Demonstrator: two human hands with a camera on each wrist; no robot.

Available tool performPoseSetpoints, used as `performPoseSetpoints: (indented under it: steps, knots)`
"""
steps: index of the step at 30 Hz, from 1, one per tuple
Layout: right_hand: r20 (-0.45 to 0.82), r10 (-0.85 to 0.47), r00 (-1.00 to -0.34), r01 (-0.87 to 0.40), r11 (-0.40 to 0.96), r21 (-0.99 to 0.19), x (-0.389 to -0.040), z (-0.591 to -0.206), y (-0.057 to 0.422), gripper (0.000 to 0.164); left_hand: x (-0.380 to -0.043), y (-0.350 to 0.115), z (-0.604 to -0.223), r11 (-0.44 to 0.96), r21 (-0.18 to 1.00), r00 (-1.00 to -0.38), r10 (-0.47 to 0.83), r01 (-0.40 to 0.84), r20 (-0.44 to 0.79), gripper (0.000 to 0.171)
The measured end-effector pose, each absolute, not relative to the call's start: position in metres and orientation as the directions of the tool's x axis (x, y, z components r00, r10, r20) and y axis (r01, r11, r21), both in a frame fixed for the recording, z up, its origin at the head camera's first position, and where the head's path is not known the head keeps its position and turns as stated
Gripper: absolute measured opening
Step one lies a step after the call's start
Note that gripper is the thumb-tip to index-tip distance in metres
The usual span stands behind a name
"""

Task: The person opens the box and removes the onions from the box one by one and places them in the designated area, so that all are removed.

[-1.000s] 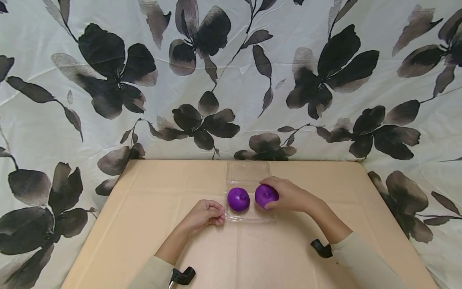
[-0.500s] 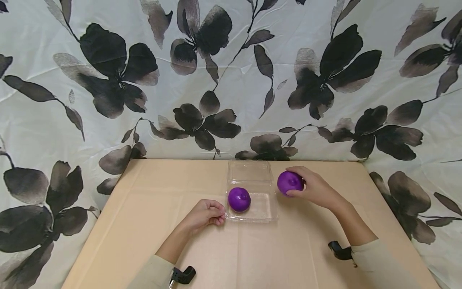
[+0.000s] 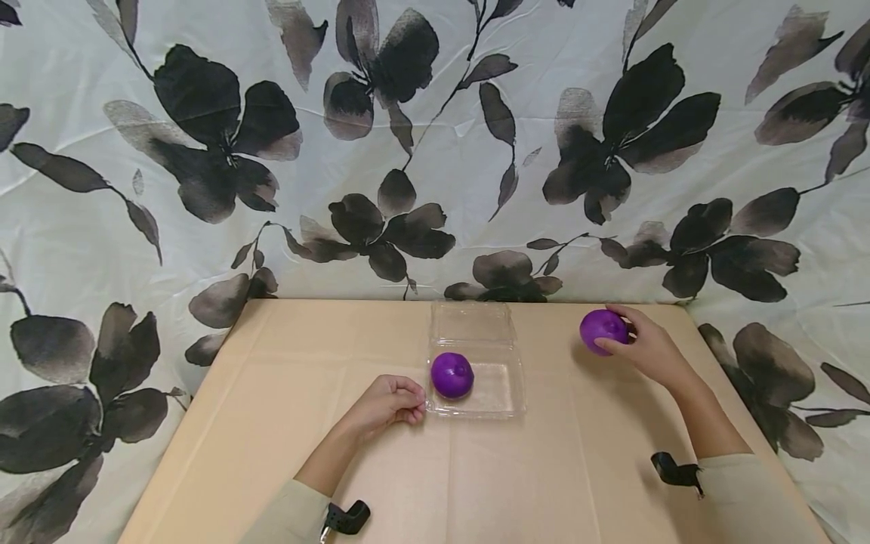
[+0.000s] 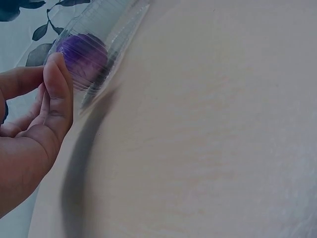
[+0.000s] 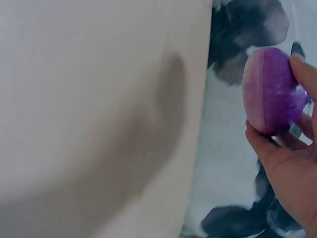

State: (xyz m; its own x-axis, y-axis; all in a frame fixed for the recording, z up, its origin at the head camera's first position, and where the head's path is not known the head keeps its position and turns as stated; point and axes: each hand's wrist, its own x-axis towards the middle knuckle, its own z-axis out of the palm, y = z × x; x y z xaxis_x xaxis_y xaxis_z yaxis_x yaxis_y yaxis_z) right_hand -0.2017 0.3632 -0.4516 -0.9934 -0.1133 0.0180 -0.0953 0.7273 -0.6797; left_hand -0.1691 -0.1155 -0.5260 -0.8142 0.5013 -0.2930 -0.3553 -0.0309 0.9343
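My right hand [image 3: 649,344] grips a round purple toy onion [image 3: 602,332] with a small nub, held above the table's right side. In the right wrist view this onion [image 5: 275,91] shows a seam and a paler side between thumb and fingers. My left hand [image 3: 386,408] pinches the left front edge of a clear plastic clamshell box [image 3: 499,389]. Its lid [image 3: 469,323] lies folded back. A second purple onion [image 3: 451,375] sits in the left part of the box. From the left wrist, that onion [image 4: 84,59] shows through the clear wall beyond my fingertips [image 4: 57,62].
The box stands mid-table on a light tan tabletop [image 3: 326,340], its lid near the back edge. A white cloth with dark flowers [image 3: 469,174] hangs behind and falls past both sides. Small black devices [image 3: 347,517] sit at both wrists.
My right hand has lifted one onion out of the box's right part and carried it right and a little back. The left hand keeps its place at the box edge.
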Motion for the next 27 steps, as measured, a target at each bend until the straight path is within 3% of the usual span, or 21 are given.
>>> performPoseSetpoints:
  steps: [12,27]
  knots:
    - [-0.004,0.114,-0.993,0.089,0.748,-0.658,-0.189,-0.48,0.418,0.081,-0.165,-0.12,-0.522,-0.011,0.93,-0.804,0.505,-0.368,-0.313,0.01]
    - [-0.104,0.265,-0.959,0.274,0.765,-0.583,-0.183,-0.499,0.445,0.086,-0.165,-0.121,-0.52,-0.018,0.928,-0.804,0.506,-0.372,-0.312,0.011]
